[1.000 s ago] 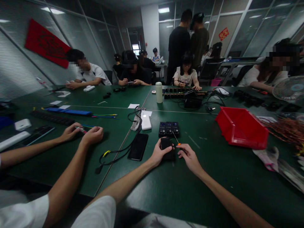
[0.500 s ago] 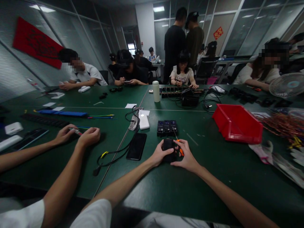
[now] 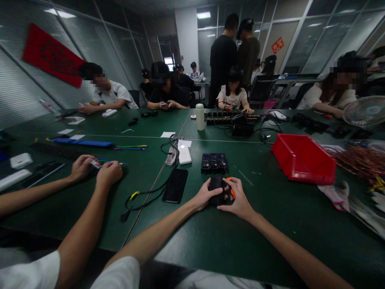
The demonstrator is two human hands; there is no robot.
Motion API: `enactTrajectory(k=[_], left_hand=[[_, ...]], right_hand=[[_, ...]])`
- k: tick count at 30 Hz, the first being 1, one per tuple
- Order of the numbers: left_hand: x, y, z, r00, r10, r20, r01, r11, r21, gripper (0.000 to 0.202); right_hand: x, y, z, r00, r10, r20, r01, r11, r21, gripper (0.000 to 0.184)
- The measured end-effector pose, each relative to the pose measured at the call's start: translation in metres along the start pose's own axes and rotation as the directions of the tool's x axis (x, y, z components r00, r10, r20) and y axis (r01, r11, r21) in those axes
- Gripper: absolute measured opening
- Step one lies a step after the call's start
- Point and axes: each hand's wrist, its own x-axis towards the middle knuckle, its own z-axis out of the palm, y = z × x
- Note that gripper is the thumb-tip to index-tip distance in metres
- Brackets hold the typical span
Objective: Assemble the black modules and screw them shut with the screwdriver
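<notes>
My left hand (image 3: 206,195) is closed around the left side of a small black box-shaped part (image 3: 215,188), thumb across its face. A screwdriver with an orange handle (image 3: 232,194) lies in my right hand (image 3: 238,197), its thin shaft pointing up and away. The fingers of that hand also come against the right side of the black part. Just beyond stands a row of similar black modules (image 3: 213,162) with bluish tops. The screwdriver's tip shows in front of this row; whether it touches is unclear.
Left of my arms lie a black phone (image 3: 175,186), a looped black cable (image 3: 141,207) and a white power bank (image 3: 184,154). A co-worker's hands (image 3: 99,170) hold a small part. A red bin (image 3: 303,160), a glove (image 3: 339,196) and copper wires (image 3: 356,158) are at right.
The view has shifted slightly, so everything sits a little lower and further right. My hands keep the same hold on the black part and screwdriver.
</notes>
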Motion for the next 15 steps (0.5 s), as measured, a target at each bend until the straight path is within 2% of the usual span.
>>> enactTrajectory(k=[4,7,9,12,15], left_hand=[[0.001,0.002,-0.002,1.0,-0.019,0.008,0.019,0.998,0.055,0.057],[0.004,0.005,-0.007,0.999,-0.012,-0.052,0.019,0.991,0.13,0.059],[0.007,0.012,-0.012,0.993,0.015,-0.118,0.006,0.984,0.176,0.059],[0.013,0.03,-0.026,0.99,-0.002,-0.139,0.029,0.98,0.195,0.059],[0.018,0.058,-0.043,0.988,0.019,-0.15,0.011,0.981,0.195,0.052]], right_hand=[[0.0,0.0,-0.001,1.0,0.005,0.006,-0.006,1.0,0.016,0.099],[-0.001,-0.002,-0.003,0.999,0.023,0.023,-0.025,0.998,0.064,0.097],[-0.001,-0.002,-0.004,0.999,0.044,0.005,-0.045,0.994,0.101,0.082],[-0.001,0.002,-0.004,0.992,0.087,-0.089,-0.076,0.989,0.125,0.051],[0.001,0.01,-0.004,0.973,0.168,-0.156,-0.135,0.97,0.201,0.042]])
